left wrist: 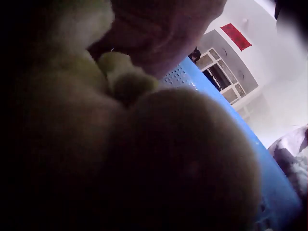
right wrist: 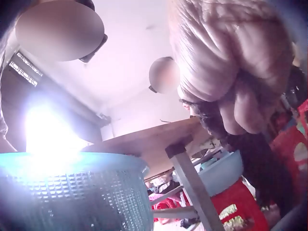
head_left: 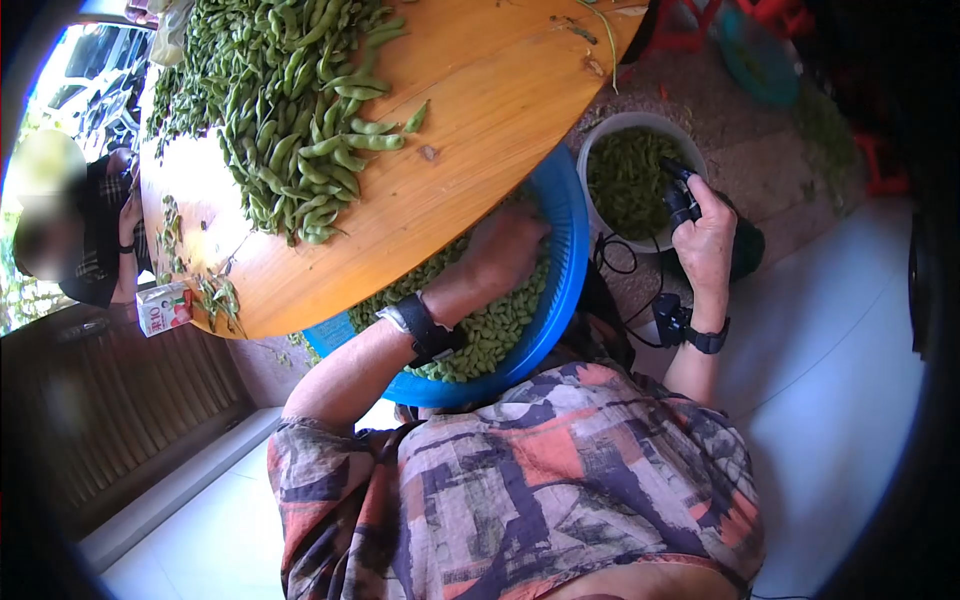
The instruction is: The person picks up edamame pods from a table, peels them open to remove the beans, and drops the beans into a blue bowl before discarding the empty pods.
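Both hands worked apart: mid-frame, the left hand (head_left: 508,245) rested among green beans (head_left: 485,342) in the blue basin (head_left: 570,230), its fingers hidden, so I couldn't tell its grip. Nearer it than the right hand (head_left: 703,232), the beans ran lower left to upper right. Right of centre, that hand's partly bent fingers overlapped the white bucket (head_left: 598,137), any hold unclear

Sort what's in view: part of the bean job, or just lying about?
In the job, likely:
green pods on the table
blue basket of green beans, left hand in it
white bucket, right hand near it

Likely just lying about:
carton at the table's edge
red stool
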Demonstrator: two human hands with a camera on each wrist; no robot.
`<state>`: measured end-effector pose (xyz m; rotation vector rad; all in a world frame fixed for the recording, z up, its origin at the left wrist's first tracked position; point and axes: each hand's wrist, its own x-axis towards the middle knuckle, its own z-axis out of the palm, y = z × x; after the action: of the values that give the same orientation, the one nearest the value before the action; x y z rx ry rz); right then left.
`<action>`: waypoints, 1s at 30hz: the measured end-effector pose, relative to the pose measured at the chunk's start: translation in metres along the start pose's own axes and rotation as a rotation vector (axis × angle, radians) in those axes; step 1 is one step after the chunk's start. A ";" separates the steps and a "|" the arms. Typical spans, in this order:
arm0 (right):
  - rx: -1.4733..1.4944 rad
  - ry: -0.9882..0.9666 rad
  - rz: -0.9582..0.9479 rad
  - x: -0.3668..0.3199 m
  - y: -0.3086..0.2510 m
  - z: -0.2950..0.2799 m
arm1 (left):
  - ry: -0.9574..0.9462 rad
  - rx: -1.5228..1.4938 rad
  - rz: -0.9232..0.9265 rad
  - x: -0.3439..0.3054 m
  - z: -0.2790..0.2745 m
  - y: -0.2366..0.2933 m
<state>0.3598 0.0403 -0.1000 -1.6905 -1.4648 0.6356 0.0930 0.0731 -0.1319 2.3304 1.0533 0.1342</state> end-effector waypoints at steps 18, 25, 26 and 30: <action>0.013 0.051 0.034 0.015 0.001 -0.013 | 0.146 -0.474 -0.163 -0.031 -0.073 0.072; -0.082 0.089 0.034 0.020 -0.015 -0.026 | 0.348 -0.551 0.023 -0.011 -0.074 0.102; -0.076 0.090 0.020 0.020 -0.017 -0.025 | 0.360 -0.541 0.024 -0.014 -0.082 0.096; -0.151 0.114 0.027 0.022 -0.015 -0.024 | 0.606 0.086 0.043 -0.030 -0.137 0.047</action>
<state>0.3751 0.0565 -0.0717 -1.8339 -1.4412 0.4451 0.0601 0.0898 0.0110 2.4481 1.3014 0.8706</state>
